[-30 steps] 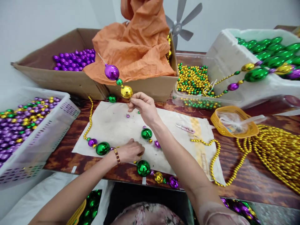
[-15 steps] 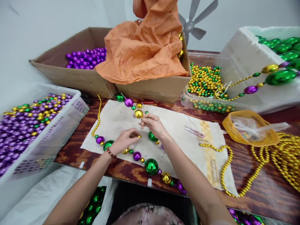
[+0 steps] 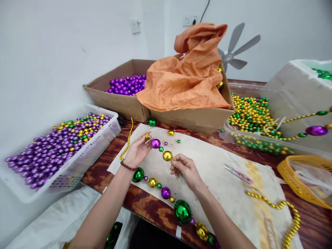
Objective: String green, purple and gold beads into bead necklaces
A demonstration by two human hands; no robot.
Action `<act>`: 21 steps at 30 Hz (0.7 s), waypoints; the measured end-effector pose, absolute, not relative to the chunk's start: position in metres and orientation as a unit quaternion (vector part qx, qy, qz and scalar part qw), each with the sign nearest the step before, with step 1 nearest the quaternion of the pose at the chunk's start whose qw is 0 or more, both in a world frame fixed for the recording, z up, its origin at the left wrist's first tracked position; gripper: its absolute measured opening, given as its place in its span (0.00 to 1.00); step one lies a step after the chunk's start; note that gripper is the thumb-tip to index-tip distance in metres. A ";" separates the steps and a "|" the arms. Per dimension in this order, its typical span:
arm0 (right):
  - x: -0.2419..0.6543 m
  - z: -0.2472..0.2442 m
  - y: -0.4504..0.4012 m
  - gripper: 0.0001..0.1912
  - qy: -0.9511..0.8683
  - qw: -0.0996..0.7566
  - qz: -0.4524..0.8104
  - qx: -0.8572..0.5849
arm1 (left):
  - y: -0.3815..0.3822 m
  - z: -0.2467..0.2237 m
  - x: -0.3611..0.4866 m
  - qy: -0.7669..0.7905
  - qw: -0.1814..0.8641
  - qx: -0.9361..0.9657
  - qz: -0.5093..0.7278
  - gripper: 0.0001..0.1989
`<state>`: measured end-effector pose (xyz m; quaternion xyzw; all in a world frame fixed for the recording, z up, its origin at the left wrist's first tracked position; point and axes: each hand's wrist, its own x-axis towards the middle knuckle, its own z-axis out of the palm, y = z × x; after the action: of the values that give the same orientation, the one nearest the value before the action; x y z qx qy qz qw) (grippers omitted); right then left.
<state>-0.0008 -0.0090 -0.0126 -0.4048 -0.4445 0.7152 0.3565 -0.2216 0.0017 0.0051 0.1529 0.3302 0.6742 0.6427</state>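
Observation:
My left hand (image 3: 140, 148), with a beaded bracelet at the wrist, pinches a small gold bead at a string end beside a purple bead (image 3: 156, 143). From there the strand runs through a small green bead to a large gold bead (image 3: 167, 156). My right hand (image 3: 184, 169) has its fingers closed just right of that gold bead, on what looks like thin string. Below both hands a strand with a big green bead (image 3: 183, 211) lies along the cloth's front edge (image 3: 212, 193). Loose beads, one gold (image 3: 171, 132) and one green (image 3: 151, 122), lie behind the hands.
Scissors (image 3: 238, 173) and a gold bead chain (image 3: 280, 205) lie on the right. A white basket of beads (image 3: 114, 126) stands left, a cardboard box (image 3: 186, 119) with orange cloth behind, a clear bin (image 3: 228, 129) and yellow basket (image 3: 287, 173) right.
The view has shifted left and up. My left hand has moved from above the front strand to the far end of the short strand, with a gold bead; that strand's purple bead is now raised.

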 end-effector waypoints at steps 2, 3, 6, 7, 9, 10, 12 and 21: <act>-0.002 -0.013 -0.011 0.15 -0.452 0.354 0.710 -0.408 | 0.003 0.007 -0.227 0.327 0.637 0.155 0.680 0.09; -0.003 -0.013 -0.011 0.15 -0.455 0.353 0.708 -0.409 | 0.003 0.008 -0.229 0.326 0.634 0.153 0.684 0.08; -0.005 -0.014 -0.009 0.15 -0.464 0.351 0.704 -0.408 | 0.004 0.009 -0.233 0.328 0.628 0.147 0.690 0.05; -0.005 -0.014 -0.009 0.15 -0.466 0.350 0.704 -0.407 | 0.004 0.009 -0.233 0.328 0.629 0.149 0.689 0.04; -0.007 -0.015 -0.009 0.15 -0.467 0.348 0.703 -0.407 | 0.004 0.010 -0.234 0.327 0.631 0.155 0.687 0.05; -0.008 -0.015 -0.008 0.15 -0.466 0.348 0.703 -0.408 | 0.004 0.011 -0.234 0.325 0.631 0.158 0.687 0.05; -0.009 -0.015 -0.008 0.15 -0.462 0.350 0.703 -0.411 | 0.004 0.012 -0.234 0.324 0.628 0.160 0.689 0.06; -0.010 -0.015 -0.007 0.16 -0.439 0.363 0.701 -0.429 | 0.003 0.010 -0.233 0.322 0.623 0.171 0.692 0.09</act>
<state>-0.0099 -0.0068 -0.0153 -0.4291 -0.4391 0.7011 0.3627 -0.2333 0.0033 0.0098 0.1714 0.3224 0.6917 0.6231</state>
